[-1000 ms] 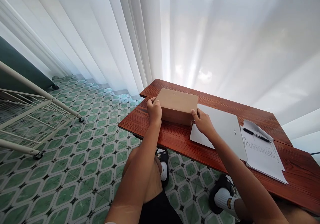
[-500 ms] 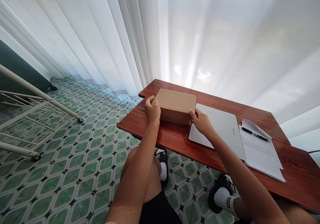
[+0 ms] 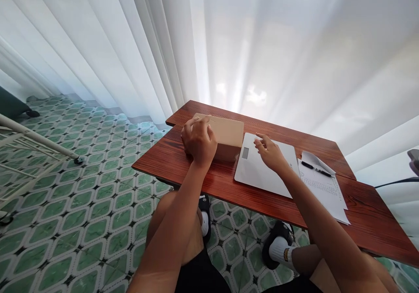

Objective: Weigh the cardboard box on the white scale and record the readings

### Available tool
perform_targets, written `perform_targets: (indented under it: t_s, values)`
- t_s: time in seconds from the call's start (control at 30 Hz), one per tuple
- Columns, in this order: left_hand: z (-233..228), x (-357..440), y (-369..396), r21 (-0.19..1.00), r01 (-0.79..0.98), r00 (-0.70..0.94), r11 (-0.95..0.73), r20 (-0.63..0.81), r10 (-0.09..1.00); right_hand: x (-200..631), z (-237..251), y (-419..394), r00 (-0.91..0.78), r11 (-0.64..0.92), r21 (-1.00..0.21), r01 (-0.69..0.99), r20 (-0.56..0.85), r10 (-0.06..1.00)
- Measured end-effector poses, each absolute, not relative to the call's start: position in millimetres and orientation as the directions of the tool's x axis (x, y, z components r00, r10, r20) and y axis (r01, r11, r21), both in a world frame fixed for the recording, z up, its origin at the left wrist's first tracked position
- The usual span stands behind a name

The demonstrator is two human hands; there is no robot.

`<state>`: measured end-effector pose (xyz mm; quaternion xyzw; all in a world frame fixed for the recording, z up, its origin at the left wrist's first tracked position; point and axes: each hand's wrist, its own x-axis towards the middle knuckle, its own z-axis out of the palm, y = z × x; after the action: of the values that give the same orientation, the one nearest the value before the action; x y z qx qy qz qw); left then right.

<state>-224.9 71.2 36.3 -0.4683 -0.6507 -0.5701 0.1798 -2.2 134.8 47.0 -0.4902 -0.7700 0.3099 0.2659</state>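
A brown cardboard box sits at the far left end of a red-brown wooden table. My left hand rests on the box's left end, fingers curled over its top edge. My right hand hovers open over a flat white scale with a small grey display, just right of the box, and holds nothing.
A printed sheet with a black pen lies right of the scale. White curtains hang behind the table. A white metal rack stands on the green tiled floor at left. My knees and sandalled feet are under the table.
My right hand has let go of the box's right end and moved over the white scale. My left hand has shifted onto the box's top. The view has swung to the right.
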Motion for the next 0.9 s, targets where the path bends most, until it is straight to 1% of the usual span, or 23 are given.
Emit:
perform_targets:
  t_s: [0.07,0.17,0.27,0.37,0.47,0.53,0.67,0.73,0.8,0.83,0.9]
  values:
    - [37.3,-216.7,73.6,0.56,0.821,-0.473,-0.109,0.775,0.419,11.9,51.0,134.5,-0.369,0.344,-0.704,0.621,0.125,0.921]
    - [33.9,-204.0,79.7,0.507,0.842,-0.384,-0.184,0.804,0.454,40.0,50.9,137.9,-0.325,0.333,-0.636,0.696,0.135,0.936]
    - [25.4,-190.2,86.4,0.443,0.857,-0.294,-0.263,0.84,0.457,75.8,47.6,144.4,-0.249,0.28,-0.582,0.764,0.135,0.959]
    - [16.2,-176.5,90.9,0.39,0.865,-0.221,-0.315,0.86,0.46,115.0,44.7,149.0,-0.158,0.22,-0.481,0.849,0.166,0.973]
    - [10.2,-165.5,92.8,0.3,0.888,-0.113,-0.349,0.877,0.467,152.6,39.2,149.1,-0.081,0.158,-0.402,0.902,0.203,0.976]
    - [8.0,-160.5,92.9,0.239,0.901,-0.056,-0.363,0.892,0.448,174.2,31.8,147.5,-0.05,0.129,-0.35,0.928,0.226,0.973]
    - [3.6,-155.9,91.2,0.129,0.908,0.022,-0.398,0.935,0.354,205.0,11.1,145.6,-0.068,0.125,-0.236,0.964,0.235,0.97]
    - [0.1,-155.3,89.6,0.099,0.905,0.061,-0.413,0.932,0.357,214.9,2.3,147.1,-0.09,0.136,-0.194,0.972,0.229,0.969]
    - [-3.6,-154.6,87.5,0.077,0.904,0.103,-0.42,0.915,0.39,222.9,-3.5,150.8,-0.106,0.146,-0.175,0.974,0.221,0.97]
    - [-5.2,-153.9,86.1,0.048,0.901,0.139,-0.431,0.909,0.392,226.5,-5.5,153.2,-0.112,0.15,-0.17,0.974,0.213,0.971]
    - [-7.4,-151.4,82.6,-0.055,0.882,0.242,-0.468,0.905,0.35,233.4,-8.7,158.7,-0.123,0.154,-0.153,0.976,0.195,0.973]
